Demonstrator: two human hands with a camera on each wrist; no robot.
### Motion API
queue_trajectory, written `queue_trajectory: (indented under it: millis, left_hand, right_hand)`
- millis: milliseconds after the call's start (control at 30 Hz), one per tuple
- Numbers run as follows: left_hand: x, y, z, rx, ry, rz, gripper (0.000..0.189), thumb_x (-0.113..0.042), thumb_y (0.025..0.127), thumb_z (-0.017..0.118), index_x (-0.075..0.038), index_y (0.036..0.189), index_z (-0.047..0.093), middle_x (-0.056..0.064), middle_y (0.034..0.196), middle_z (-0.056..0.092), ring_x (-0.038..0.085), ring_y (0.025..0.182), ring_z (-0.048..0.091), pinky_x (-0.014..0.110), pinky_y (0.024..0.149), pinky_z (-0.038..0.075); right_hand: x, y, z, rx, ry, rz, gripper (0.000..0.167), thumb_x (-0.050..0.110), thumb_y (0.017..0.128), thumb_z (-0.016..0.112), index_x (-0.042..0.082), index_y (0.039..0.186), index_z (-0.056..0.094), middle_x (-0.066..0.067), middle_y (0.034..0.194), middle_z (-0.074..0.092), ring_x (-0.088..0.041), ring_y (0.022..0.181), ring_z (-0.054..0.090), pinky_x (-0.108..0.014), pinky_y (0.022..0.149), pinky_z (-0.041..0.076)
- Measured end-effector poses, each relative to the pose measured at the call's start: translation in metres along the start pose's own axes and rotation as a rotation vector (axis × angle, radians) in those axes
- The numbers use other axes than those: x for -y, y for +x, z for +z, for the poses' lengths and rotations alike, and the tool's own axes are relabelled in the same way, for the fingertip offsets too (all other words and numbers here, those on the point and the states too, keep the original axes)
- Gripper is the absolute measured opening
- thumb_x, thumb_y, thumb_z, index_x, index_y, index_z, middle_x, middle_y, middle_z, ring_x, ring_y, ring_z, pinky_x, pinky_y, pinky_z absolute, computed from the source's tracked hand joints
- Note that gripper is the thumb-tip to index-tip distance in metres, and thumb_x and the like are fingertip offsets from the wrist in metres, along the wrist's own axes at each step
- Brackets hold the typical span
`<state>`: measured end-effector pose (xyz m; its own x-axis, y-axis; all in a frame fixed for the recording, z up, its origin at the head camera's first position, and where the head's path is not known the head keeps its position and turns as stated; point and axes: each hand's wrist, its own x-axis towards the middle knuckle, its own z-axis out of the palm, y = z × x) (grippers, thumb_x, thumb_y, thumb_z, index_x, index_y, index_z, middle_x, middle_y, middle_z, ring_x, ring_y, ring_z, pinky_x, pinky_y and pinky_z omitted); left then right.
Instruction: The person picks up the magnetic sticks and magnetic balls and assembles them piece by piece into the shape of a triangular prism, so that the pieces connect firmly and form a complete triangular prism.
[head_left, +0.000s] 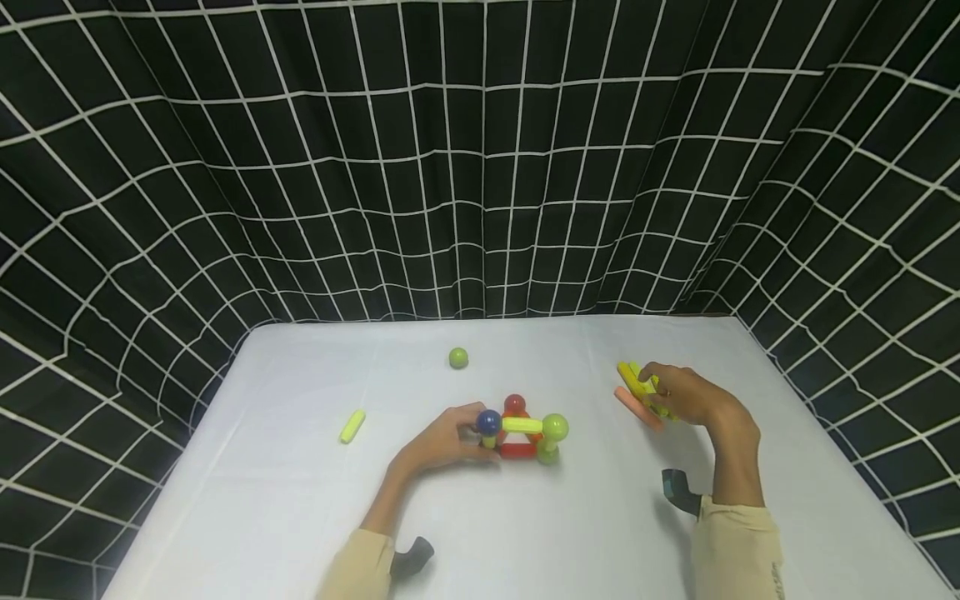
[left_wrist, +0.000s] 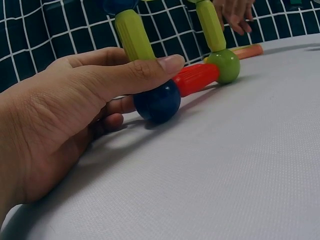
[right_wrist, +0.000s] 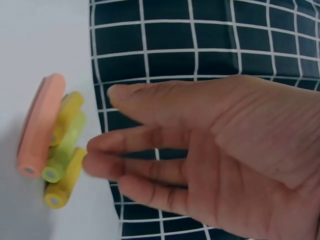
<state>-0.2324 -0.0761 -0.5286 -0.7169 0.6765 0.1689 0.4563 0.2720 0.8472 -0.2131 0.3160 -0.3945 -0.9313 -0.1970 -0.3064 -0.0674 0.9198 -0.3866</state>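
Note:
At the table's middle stands a frame of magnetic rods and balls, with a blue ball (head_left: 488,422) and a green ball (head_left: 555,427) on top, a yellow-green rod (head_left: 522,425) joining them. A red ball (head_left: 514,403) is at its back and a red rod (head_left: 517,451) low in front. My left hand (head_left: 442,437) grips its left corner; the thumb crosses a lower blue ball (left_wrist: 159,102) and the foot of an upright yellow-green rod (left_wrist: 134,35). Over on the right, my right hand (head_left: 693,398) hovers beside loose yellow and green rods (right_wrist: 65,145), thumb apart from fingers, nothing between them.
An orange rod (head_left: 638,408) lies alongside the yellow and green ones. A single green ball (head_left: 458,358) sits farther back, and a yellow-green rod (head_left: 352,426) lies to the left. Black cloth with a white grid (head_left: 480,167) hangs behind the white table (head_left: 262,500).

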Motion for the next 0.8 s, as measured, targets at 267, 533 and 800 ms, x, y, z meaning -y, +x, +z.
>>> queue_trajectory:
  millis: [267, 533, 800]
  left_hand:
    - [-0.002, 0.001, 0.000, 0.002, -0.001, -0.003, 0.024, -0.033, 0.085, 0.087, -0.029, 0.105, 0.075, -0.010, 0.100, 0.069, 0.006, 0.099, 0.063, 0.028, 0.101, 0.051]
    - [-0.001, 0.000, 0.000, -0.003, -0.005, -0.016, 0.025, -0.031, 0.084, 0.088, -0.028, 0.105, 0.076, -0.010, 0.100, 0.069, 0.006, 0.101, 0.063, 0.029, 0.105, 0.051]
    - [-0.002, 0.000, 0.000, -0.001, -0.009, -0.013, 0.024, -0.031, 0.084, 0.087, -0.028, 0.106, 0.076, -0.011, 0.100, 0.070, 0.006, 0.101, 0.063, 0.029, 0.103, 0.051]
  right_hand:
    - [-0.006, 0.008, 0.009, 0.135, -0.013, 0.171, 0.055, 0.013, 0.095, 0.066, 0.007, 0.148, 0.052, -0.032, 0.143, 0.053, -0.048, 0.124, 0.051, -0.072, 0.101, 0.045]
    - [-0.014, 0.011, 0.009, 0.135, -0.026, 0.133, 0.048, 0.014, 0.095, 0.067, 0.001, 0.140, 0.057, -0.028, 0.124, 0.066, -0.039, 0.107, 0.061, -0.064, 0.095, 0.050]
    - [-0.026, 0.017, 0.009, 0.068, -0.055, 0.132, 0.049, 0.008, 0.099, 0.065, -0.007, 0.143, 0.051, -0.040, 0.139, 0.056, -0.059, 0.128, 0.054, -0.071, 0.101, 0.049]
